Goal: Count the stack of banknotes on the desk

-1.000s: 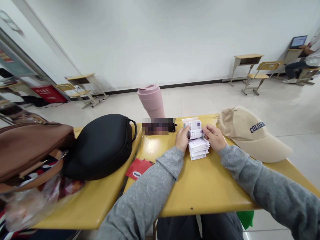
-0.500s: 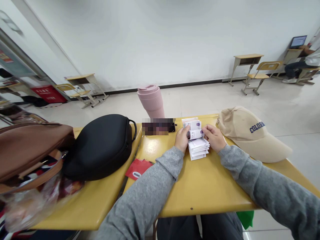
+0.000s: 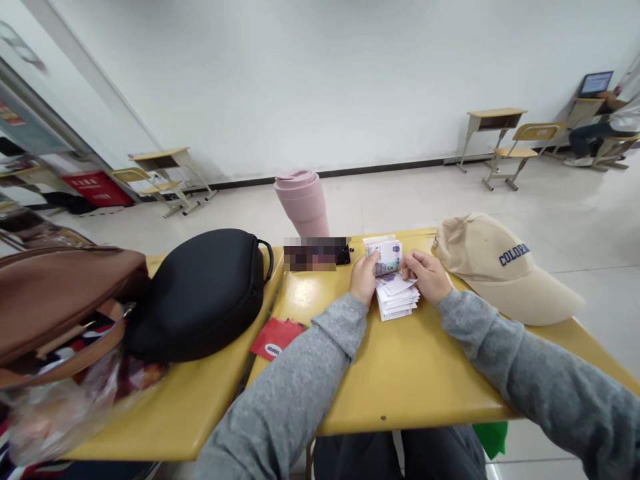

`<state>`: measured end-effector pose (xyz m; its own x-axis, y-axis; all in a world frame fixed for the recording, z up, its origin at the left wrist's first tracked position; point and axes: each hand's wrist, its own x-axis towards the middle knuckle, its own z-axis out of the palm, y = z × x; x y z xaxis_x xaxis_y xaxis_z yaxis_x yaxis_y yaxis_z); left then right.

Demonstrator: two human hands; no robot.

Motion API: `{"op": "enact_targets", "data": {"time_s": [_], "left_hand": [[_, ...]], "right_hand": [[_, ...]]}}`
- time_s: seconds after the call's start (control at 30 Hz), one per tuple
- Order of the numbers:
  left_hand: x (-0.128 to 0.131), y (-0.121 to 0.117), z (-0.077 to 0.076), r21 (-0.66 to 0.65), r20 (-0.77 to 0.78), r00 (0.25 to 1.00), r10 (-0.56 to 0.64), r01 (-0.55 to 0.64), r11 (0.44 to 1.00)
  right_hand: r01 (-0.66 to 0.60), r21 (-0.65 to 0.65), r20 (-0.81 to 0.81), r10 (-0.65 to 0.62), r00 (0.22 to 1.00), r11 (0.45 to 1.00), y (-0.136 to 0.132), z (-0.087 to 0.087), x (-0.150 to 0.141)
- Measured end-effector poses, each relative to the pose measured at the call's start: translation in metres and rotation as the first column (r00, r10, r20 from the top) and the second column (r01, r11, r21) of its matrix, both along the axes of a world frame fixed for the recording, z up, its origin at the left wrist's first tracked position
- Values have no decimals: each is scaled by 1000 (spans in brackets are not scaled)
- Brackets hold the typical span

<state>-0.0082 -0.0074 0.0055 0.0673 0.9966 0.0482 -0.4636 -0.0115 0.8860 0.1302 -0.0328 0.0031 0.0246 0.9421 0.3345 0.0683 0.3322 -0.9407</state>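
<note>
My left hand is closed on a wad of banknotes, thumb on top, above the desk's far side. Purple and teal print and a figure 5 show on the front note. Just right of the wad, my right hand has its fingers curled together in a pinch. Whether a note's edge is between those fingertips is hidden. Below both hands lies an uneven pile of banknotes on the yellow desk, its top note angled.
A beige cap lies at the right. Behind stand a pink tumbler and a partly blurred phone. Leftward are a red pouch, a black case and a brown bag. A person sits far right.
The note that was between both hands has come down onto the pile. The front of the wad now shows another face. My right fingers have curled in slightly.
</note>
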Motion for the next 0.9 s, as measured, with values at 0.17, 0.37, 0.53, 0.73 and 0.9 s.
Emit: {"op": "enact_targets", "data": {"time_s": [0.17, 0.37, 0.53, 0.73, 0.9], "left_hand": [[0, 1, -1, -13, 20, 1000, -10, 11, 1000], [1, 2, -4, -42, 54, 997, -54, 57, 998], [1, 1, -3, -28, 31, 997, -65, 66, 997], [2, 0, -2, -34, 33, 999, -41, 42, 999], [1, 1, -2, -21, 25, 1000, 16, -16, 1000]], "right_hand": [[21, 3, 38, -21, 999, 1000, 2, -2, 1], [144, -34, 52, -142, 988, 989, 5, -4, 2], [152, -49, 75, -148, 986, 987, 8, -8, 2], [156, 1, 128, -154, 980, 988, 9, -9, 3], [155, 27, 121, -157, 980, 988, 7, -6, 3]]}}
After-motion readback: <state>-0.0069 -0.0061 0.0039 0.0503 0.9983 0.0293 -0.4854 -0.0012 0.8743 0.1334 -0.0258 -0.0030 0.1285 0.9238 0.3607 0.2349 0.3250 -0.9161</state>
